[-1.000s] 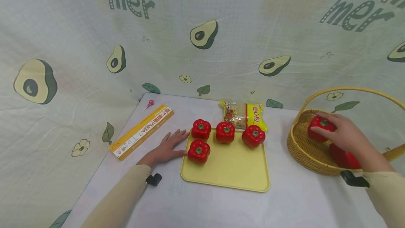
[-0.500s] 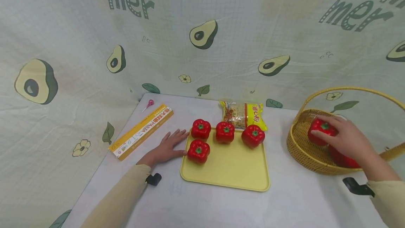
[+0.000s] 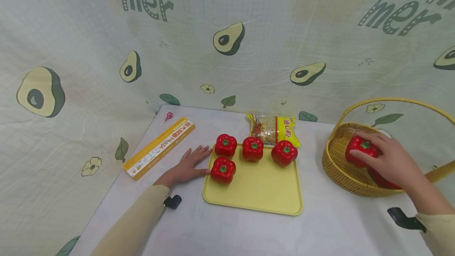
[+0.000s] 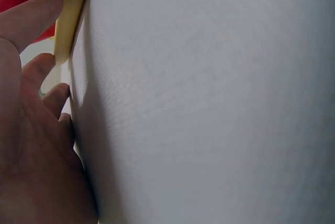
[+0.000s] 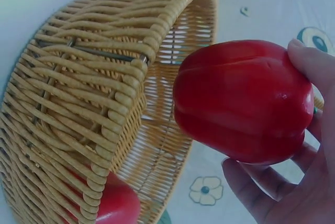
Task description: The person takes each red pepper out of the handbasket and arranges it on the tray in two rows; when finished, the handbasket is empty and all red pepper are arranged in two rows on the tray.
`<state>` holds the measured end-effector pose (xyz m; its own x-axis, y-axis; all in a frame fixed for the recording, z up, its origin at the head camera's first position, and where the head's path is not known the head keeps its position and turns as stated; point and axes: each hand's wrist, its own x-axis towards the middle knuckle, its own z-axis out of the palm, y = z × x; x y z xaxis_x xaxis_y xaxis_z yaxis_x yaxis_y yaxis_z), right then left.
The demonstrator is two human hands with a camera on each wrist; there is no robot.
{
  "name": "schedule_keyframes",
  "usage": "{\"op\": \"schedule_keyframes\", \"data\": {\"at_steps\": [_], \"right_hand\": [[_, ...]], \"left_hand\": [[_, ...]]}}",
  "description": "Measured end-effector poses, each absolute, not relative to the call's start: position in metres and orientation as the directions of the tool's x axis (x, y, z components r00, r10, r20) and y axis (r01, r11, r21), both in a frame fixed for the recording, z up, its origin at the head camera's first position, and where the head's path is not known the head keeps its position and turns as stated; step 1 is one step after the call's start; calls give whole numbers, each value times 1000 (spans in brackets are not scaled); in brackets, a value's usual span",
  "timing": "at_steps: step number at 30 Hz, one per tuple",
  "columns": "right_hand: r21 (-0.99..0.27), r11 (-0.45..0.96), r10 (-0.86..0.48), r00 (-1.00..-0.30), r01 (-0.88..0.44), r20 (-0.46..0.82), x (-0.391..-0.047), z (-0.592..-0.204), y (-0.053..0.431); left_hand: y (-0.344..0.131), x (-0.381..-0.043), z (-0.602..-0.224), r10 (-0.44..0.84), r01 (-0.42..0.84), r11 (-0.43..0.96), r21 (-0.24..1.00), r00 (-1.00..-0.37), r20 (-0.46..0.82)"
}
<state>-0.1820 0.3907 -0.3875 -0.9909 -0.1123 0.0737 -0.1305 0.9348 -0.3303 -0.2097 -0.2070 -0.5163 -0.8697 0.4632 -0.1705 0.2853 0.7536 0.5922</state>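
Note:
My right hand (image 3: pixel 394 161) grips a red bell pepper (image 3: pixel 360 151) by its stem end, over the mouth of the wicker basket (image 3: pixel 335 173). In the right wrist view the thumb lies on one side of this bell pepper (image 5: pixel 243 101) and the fingers on the other. Another red bell pepper (image 5: pixel 118 200) lies inside the basket, partly behind its rim. My left hand (image 3: pixel 186 167) lies with fingers spread at the left edge of the yellow tray (image 3: pixel 264 192). Its thumb touches the tray rim (image 4: pixel 73 9) beside a bell pepper (image 3: pixel 223 170).
Three more red bell peppers (image 3: pixel 252 148) line the tray's far side. Behind them lies a bag of pasta (image 3: pixel 273 129). A long pasta box (image 3: pixel 160 147) and a pink lollipop (image 3: pixel 169 115) are at the left. The basket's tall handle (image 3: pixel 394 99) arches over its opening.
My right hand has shifted slightly toward the near right while holding the bell pepper, which has tilted a little. The left hand and tray have stayed in place.

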Motion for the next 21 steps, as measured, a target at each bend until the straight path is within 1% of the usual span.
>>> {"op": "schedule_keyframes", "data": {"at_steps": [11,21], "right_hand": [[-329,931,-125,-985,-158,119,-170,-382,376],[-334,925,-151,-982,-181,115,-158,-381,354]], "left_hand": [[-207,-209,-515,471,294,750,592,-866,-167],[-207,-209,-515,477,302,745,595,-865,-159]]}}
